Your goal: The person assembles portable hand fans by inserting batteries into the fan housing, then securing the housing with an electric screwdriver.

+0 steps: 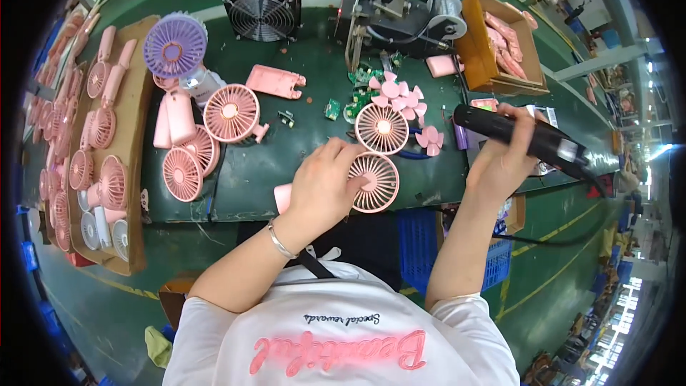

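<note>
My left hand [323,179] is closed on a pink handheld fan [379,199] at the table's near edge. Its thumb lies on the round grille, and the pink handle [283,199] shows past the wrist. Just beyond that grille is another pink fan head [382,130], touching it or nearly so. Raised over the right side of the table, my right hand [502,161] grips a black electric screwdriver [487,124], whose cable trails off to the right. Loose pink fan blades [400,96] and green circuit boards [357,104] lie beyond the fans.
Pink fans [232,113] and a purple fan [175,46] stand to the left, beside a cardboard tray [136,171] of fans. At the back are a black cooling fan [264,18], a machine with a wire spool [444,16] and a box of pink parts [493,78].
</note>
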Motion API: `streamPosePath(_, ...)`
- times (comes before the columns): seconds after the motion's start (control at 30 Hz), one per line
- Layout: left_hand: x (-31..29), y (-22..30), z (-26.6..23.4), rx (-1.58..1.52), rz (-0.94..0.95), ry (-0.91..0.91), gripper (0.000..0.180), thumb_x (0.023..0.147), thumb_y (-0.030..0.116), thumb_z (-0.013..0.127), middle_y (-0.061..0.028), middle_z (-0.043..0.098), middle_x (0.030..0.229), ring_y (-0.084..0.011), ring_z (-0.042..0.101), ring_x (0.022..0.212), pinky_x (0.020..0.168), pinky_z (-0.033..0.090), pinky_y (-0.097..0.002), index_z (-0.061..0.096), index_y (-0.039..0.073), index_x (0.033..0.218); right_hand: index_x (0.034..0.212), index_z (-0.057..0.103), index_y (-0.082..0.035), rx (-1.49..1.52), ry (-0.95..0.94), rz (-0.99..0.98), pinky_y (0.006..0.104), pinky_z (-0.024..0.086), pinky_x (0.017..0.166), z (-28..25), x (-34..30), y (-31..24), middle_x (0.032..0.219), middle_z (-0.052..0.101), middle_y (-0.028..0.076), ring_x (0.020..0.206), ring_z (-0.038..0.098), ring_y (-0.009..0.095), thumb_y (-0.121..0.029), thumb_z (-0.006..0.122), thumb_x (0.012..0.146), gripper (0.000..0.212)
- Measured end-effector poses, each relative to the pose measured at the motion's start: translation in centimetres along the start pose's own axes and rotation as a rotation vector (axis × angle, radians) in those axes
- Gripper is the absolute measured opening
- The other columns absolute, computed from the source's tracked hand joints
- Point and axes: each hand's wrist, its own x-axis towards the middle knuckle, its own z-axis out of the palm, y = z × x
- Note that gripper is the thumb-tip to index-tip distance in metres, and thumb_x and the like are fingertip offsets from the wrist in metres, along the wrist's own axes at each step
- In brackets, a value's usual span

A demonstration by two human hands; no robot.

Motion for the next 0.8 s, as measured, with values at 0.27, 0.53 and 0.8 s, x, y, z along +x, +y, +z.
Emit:
streamPosePath(0.27, -1.5, 1.7, -1.4, 0.077, 0.041, -0.041, 0.06, 0.071, 0.024, 0.078, -0.0143, 0.055, 0.103, -0.0334, 0.055, 0.095, 0.081, 0.045, -0.0434, 0.051, 0.005, 0.122, 0.123, 0.051, 0.002, -0.191, 0.182, 0.371, 0.0406, 0.039, 0.107, -4.5, -5.2, 2.8, 0.127, 0.053, 0.014, 0.12, 0.052, 0.025, -0.006, 0.059, 0.093, 0.032)
streamPosePath(0.53, -3.6, 0.4, -4.1, 0.167, -0.042, -0.154, 0.069, 0.064, 0.017, 0.081, -0.0146, 0.053, 0.102, -0.034, 0.054, 0.096, 0.083, 0.046, -0.0425, 0.048, 0.004, 0.124, 0.114, 0.056, 0.008, 0.421, 0.19, 0.98, 0.026, 0.05, 0.079, -7.0, -4.7, 6.4, 0.099, 0.063, 0.012, 0.091, 0.06, 0.018, -0.043, 0.05, 0.098, 0.055)
streamPosePath(0.8, -5.4, -1.1, -4.2, -1.256, -0.581, -0.256, 0.049, 0.084, 0.012, 0.065, -0.0122, 0.06, 0.099, -0.0199, 0.065, 0.065, 0.059, 0.056, -0.0297, 0.043, 0.002, 0.127, 0.106, 0.065, -0.001, -0.788, -0.47, 0.182, 0.0269, 0.048, 0.065, -1.5, -2.4, 7.6, 0.089, 0.061, 0.009, 0.072, 0.061, 0.018, -0.006, 0.066, 0.086, 0.021)
